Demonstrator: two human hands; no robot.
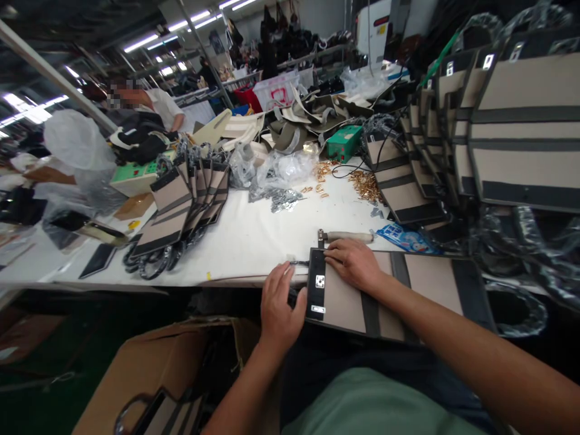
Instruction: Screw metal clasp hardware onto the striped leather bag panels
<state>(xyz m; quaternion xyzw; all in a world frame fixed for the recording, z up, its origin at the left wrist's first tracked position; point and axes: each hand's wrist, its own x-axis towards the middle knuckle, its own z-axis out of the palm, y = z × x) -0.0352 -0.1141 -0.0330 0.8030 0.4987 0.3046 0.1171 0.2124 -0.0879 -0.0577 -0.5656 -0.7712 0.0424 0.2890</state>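
Note:
A flat striped panel (338, 296), beige and dark grey with a black end strip, lies across the table's front edge. Two metal plates sit on that strip. My right hand (351, 263) rests on top of the panel near its upper left corner, fingers together; whether something small is under the fingertips is hidden. My left hand (281, 302) is at the panel's left edge with fingers curved and thumb apart, next to a dark wrapped strap (296, 296). What the left hand grips, if anything, cannot be made out. A hammer (347, 236) lies just behind the panel.
Similar panels stack at the left (167, 211) and tower at the right (521, 133). Brass-coloured pieces (365, 184), silver pieces (283, 199) and a green box (344, 144) lie farther back. A cardboard box (145, 368) stands below the table. A person (165, 109) is at the back left.

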